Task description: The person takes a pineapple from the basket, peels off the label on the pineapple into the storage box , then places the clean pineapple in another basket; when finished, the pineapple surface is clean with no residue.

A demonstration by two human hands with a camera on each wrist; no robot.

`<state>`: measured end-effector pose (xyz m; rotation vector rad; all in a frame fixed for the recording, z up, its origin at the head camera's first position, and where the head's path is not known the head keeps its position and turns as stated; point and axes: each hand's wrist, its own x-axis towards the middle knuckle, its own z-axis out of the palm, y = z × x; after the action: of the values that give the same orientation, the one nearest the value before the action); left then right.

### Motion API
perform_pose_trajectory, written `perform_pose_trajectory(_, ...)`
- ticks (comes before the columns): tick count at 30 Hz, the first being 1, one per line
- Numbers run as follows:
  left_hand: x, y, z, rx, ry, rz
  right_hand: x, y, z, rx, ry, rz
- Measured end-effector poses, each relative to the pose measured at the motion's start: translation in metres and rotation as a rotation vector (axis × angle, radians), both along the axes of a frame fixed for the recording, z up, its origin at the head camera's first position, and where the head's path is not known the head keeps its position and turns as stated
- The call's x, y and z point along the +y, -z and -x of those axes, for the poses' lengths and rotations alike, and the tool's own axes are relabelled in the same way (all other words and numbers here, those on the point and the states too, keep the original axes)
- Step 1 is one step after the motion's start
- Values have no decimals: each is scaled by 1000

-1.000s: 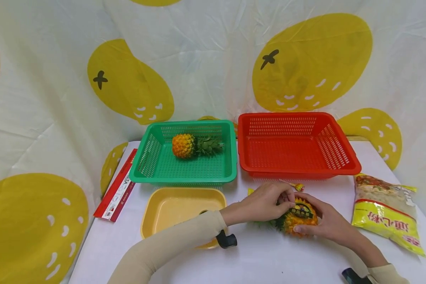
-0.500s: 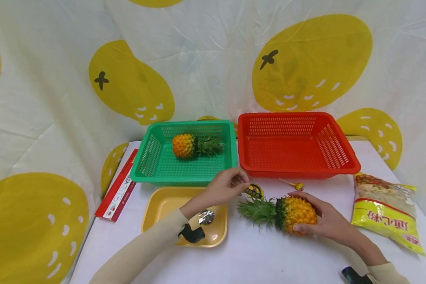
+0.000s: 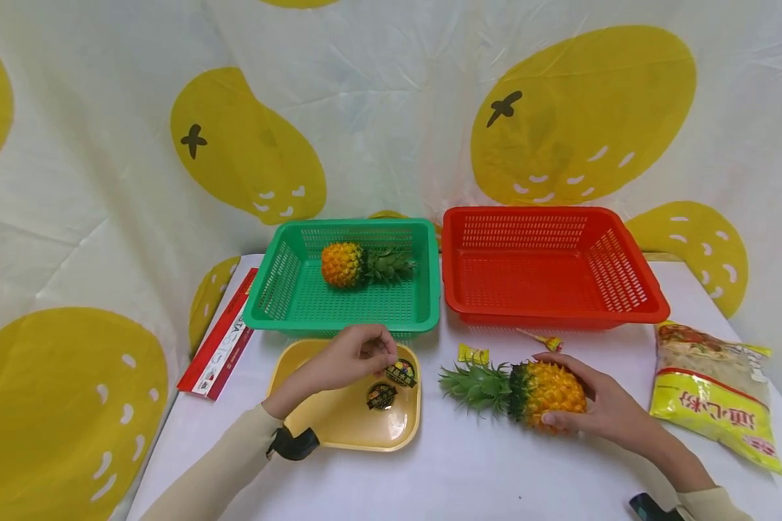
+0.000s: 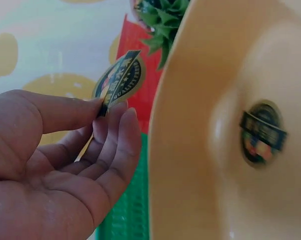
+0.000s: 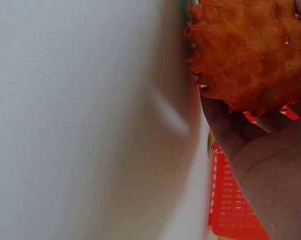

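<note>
Between thumb and fingers my left hand (image 3: 348, 359) pinches a dark oval sticker (image 4: 119, 80) with a banner across it. It is held over the yellow tray (image 3: 339, 423). A second, similar sticker (image 3: 381, 396) lies on the tray's floor, and the left wrist view shows it too. My right hand (image 3: 602, 401) grips a small pineapple (image 3: 550, 394) round its orange base. The fruit lies on its side on the white table, green crown pointing left toward the tray. In the right wrist view the thumb and fingers wrap the spiky fruit (image 5: 250, 55).
A green basket (image 3: 280, 322) holds another pineapple (image 3: 343, 265). Right of it stands a red basket (image 3: 554, 315). A yellow candy packet (image 3: 473, 354) and a lollipop (image 3: 551, 343) lie before it. A macaroni bag (image 3: 713, 401) is at the right, a long red box (image 3: 218, 336) at the left.
My left hand has peeled the sticker off the pineapple and carried it left to over the yellow tray. My right hand has stayed on the fruit. The head view has shifted slightly.
</note>
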<state>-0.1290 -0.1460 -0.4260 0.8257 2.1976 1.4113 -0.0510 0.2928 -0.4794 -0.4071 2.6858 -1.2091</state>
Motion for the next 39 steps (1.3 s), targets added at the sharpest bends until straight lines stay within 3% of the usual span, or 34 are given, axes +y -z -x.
perform_pose_trajectory(3,-9,6,-4,-27,-9,20,0,0,0,-1,4,-3)
perform_pose_trajectory(7,-20,19,-7,-45,-85,28,0,1,-1,0,7,-6)
perform_pose_trajectory(12,-34,29,-6,-19,-140,41,0,0,-1,4,5,0)
perform_pose_trajectory(18,-45,30,-2,21,-136,91,1,0,-1,4,9,-7)
perform_pose_trajectory(27,-50,28,-2,122,-186,270,1,2,-1,11,6,-18)
perform_pose_trajectory(33,-53,29,-2,92,-169,284,1,3,1,24,-2,-14)
perform_pose_trajectory(39,-53,37,-2,25,-210,305,1,3,2,26,-6,-9)
